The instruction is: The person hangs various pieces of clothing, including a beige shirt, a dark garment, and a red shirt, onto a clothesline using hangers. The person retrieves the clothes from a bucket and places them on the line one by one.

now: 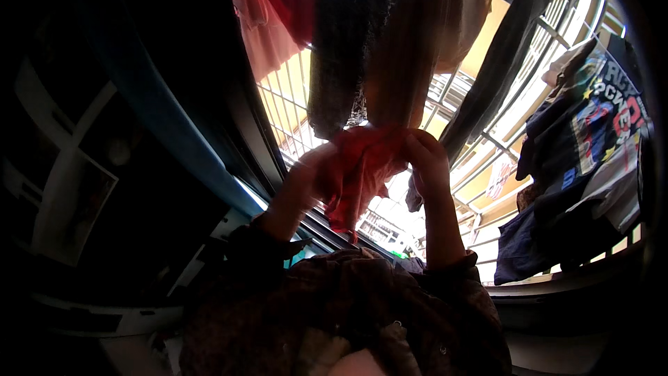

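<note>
A red cloth garment point(360, 172) is stretched between my two hands in front of my chest, its lower part dangling in folds. My left hand point(315, 169), slightly blurred, grips its left side. At the upper right edge, my right hand point(429, 159) pinches the fabric between thumb and fingers. Just beyond the red garment hang a dark grey garment point(339, 52) and a brown garment point(404, 52). The kind of garment I hold cannot be made out.
Pink and red clothes point(266, 26) hang at upper left. A long dark garment point(496, 73) and a navy printed shirt point(579, 130) hang to the right. Metal window bars point(284, 96) lie behind. A blue curtain-like strip point(172, 130) runs along the dark left side.
</note>
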